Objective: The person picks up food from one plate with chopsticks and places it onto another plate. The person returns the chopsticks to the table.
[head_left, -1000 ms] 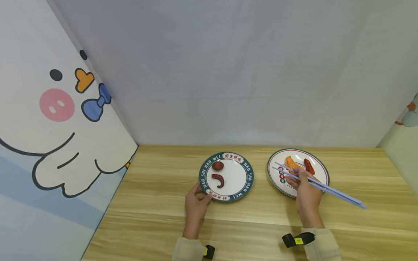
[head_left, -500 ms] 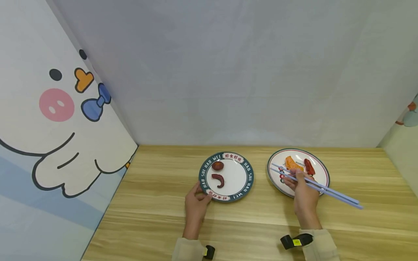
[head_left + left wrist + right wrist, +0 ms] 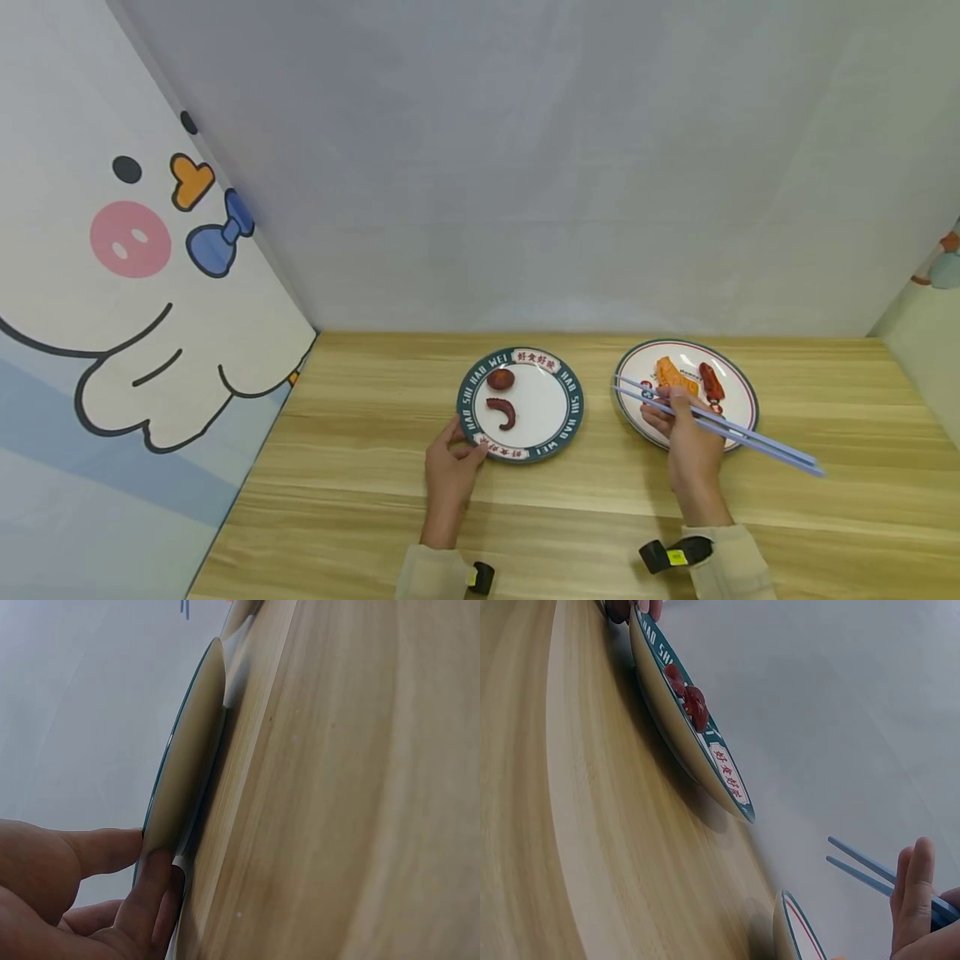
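My left hand (image 3: pixel 452 468) grips the green-rimmed plate (image 3: pixel 542 408) at its near left edge, thumb on the rim and fingers underneath, as the left wrist view shows. On that plate lie a round brown-red food piece (image 3: pixel 501 379) and a curled dark red piece like an octopus tentacle (image 3: pixel 512 412). My right hand (image 3: pixel 696 454) holds a pair of pale blue chopsticks (image 3: pixel 862 862), their tips apart with nothing between them. It hovers over the near side of a second plate (image 3: pixel 636 367), which bears a wrinkled orange piece (image 3: pixel 666 371) and a long red piece (image 3: pixel 709 382).
Both plates stand on a wood-grain table (image 3: pixel 337 467), with a gap between them. A pale grey cloth wall (image 3: pixel 570 167) rises behind the table's far edge. A cartoon-printed panel (image 3: pixel 90 350) borders the left side.
My right hand and the chopsticks have shifted left, so the tips now reach the left rim of the right plate. The left hand and both plates stay in place.
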`<state>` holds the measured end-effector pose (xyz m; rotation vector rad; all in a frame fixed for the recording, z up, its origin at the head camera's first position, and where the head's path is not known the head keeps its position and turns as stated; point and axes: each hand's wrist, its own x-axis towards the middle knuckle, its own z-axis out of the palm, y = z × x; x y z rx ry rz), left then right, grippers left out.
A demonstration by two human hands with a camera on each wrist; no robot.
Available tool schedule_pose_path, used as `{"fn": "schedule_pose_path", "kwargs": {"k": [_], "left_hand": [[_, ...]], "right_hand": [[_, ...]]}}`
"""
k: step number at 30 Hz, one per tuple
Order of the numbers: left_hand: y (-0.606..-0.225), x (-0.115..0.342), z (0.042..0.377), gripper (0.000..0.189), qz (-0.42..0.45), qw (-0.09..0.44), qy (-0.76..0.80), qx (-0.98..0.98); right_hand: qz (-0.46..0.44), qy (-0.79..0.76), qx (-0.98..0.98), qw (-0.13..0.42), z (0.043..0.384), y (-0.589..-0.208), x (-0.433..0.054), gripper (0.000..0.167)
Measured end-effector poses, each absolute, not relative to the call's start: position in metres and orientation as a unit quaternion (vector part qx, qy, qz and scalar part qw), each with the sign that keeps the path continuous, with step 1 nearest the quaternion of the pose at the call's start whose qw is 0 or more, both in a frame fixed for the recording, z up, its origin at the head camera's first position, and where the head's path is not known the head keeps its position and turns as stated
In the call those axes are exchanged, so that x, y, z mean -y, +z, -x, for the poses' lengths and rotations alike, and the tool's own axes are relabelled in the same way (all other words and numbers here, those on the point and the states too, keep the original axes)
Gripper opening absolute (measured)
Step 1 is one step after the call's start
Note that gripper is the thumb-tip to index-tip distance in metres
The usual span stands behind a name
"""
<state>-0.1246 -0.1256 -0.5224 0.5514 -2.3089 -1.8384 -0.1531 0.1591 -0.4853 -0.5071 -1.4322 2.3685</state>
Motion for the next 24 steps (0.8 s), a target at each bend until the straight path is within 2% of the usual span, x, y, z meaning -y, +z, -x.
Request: {"fn": "schedule_pose_path", "kwargs": {"k": [8, 20, 24], "left_hand": [[-0.522, 0.125, 0.125, 0.066, -0.189, 0.068, -0.607, 0.769], [-0.524, 0.125, 0.126, 0.067, -0.189, 0.07, -0.602, 0.773], [-0.525, 0.125, 0.127, 0.067, -0.188, 0.07, -0.605, 0.771]], "right_hand": [[0.169, 0.834, 0.5, 0.16, 0.152, -0.485, -0.152, 0.027], [0.164, 0.832, 0.507, 0.152, 0.152, -0.489, -0.146, 0.036], [0.165, 0.829, 0.515, 0.144, 0.15, -0.49, -0.144, 0.031]]}}
